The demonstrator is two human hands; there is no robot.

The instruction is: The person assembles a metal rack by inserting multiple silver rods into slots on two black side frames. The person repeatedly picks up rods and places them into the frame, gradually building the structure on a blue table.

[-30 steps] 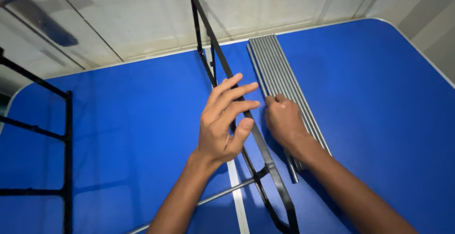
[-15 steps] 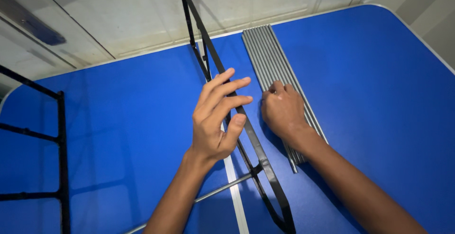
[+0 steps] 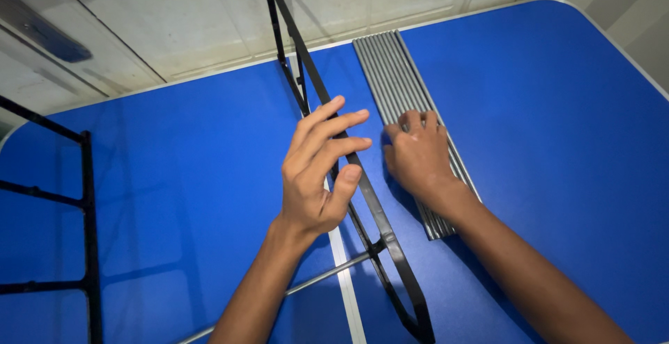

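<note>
My left hand [image 3: 322, 170] hovers open, fingers spread, just left of a black metal frame [image 3: 313, 82] that stands upright on edge across the blue table [image 3: 174, 170]. A thin grey rod [image 3: 327, 276] joins the frame low down. My right hand [image 3: 417, 154] rests palm down on a row of several grey metal rods [image 3: 390, 72] lying side by side, its fingertips curled onto them. Whether it grips a rod is hidden by the hand.
A second black frame [image 3: 87, 211] stands at the left edge of the view. The table's white rim [image 3: 613, 34] runs along the far and right sides, with pale floor tiles [image 3: 174, 16] beyond. A white seam [image 3: 345, 288] crosses the table.
Both hands have shifted slightly; the right hand has slid along the grey rods and its fingers have curled onto them. The view has tipped a little, and the frame stays put.
</note>
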